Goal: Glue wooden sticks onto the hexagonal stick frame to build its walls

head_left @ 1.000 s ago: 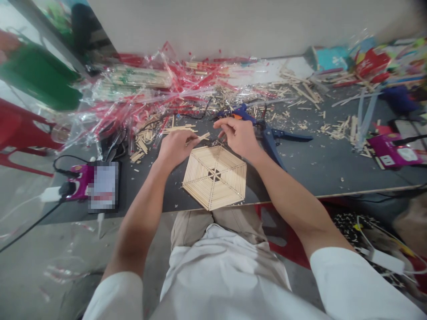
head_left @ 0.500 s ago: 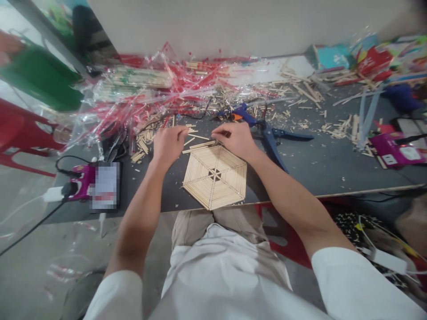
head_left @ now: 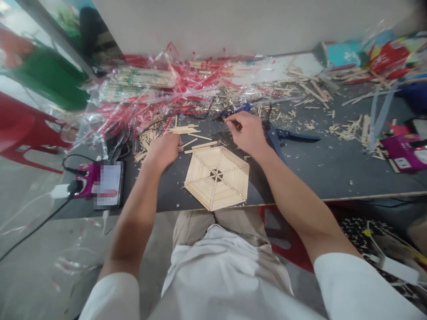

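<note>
A flat hexagon of glued wooden sticks lies at the near edge of the dark table. My left hand rests curled on the table just left of the hexagon's far corner, its fingertips by loose sticks. My right hand is beyond the hexagon's far right side, fingers curled, right by the blue glue gun. Whether either hand holds anything does not show.
Blue-handled cutters lie right of my right hand. Crumpled clear and red wrapping and stick scraps cover the back of the table. A purple power strip with cables sits at the left, another purple box at the right.
Both hands set a stick down along the hexagon's far edge and let go. My left hand drew back left; my right hand moved up toward the glue gun.
</note>
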A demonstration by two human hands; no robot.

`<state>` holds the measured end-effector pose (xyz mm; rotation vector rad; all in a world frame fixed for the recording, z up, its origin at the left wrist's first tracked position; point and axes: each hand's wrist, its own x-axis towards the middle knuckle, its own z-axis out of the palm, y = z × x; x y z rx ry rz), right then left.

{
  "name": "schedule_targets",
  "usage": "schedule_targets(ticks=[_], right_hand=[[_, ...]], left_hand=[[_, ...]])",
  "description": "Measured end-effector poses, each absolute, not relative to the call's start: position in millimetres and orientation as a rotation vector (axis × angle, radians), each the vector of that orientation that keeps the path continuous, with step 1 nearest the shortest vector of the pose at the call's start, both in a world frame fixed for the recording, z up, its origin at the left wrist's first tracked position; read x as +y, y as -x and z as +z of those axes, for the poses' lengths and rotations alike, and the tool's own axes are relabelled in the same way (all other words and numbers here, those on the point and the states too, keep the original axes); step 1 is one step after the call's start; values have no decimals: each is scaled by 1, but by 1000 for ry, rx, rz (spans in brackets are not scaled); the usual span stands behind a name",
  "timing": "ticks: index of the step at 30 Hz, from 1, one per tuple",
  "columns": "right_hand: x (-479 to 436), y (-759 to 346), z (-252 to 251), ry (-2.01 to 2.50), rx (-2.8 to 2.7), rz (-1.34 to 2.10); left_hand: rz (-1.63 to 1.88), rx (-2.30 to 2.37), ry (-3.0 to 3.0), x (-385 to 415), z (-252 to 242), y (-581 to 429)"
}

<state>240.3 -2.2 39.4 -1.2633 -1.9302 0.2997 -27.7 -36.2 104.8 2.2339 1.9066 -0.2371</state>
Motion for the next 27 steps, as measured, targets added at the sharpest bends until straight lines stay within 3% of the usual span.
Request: schedule_targets(ticks=[6,14,17,21,27], right_hand=[[-8,-238,40,1102,-1992,315],[-28,-207,39,1065,-1702,923],[-27,-205,39,1099,-1652,845],[-24,-211,43,1077,-1870,662],[-29,-207,46,1049,-1880,850]], left_hand=[[-465,1755,-2398,-28,98,38],[739,1242,-2198,-28,74,19],[1045,1231,-2094,-33,60,3],[1180,1241,-2150,-40,49,-5],[1184,1178,-2239,-41,43,-2]])
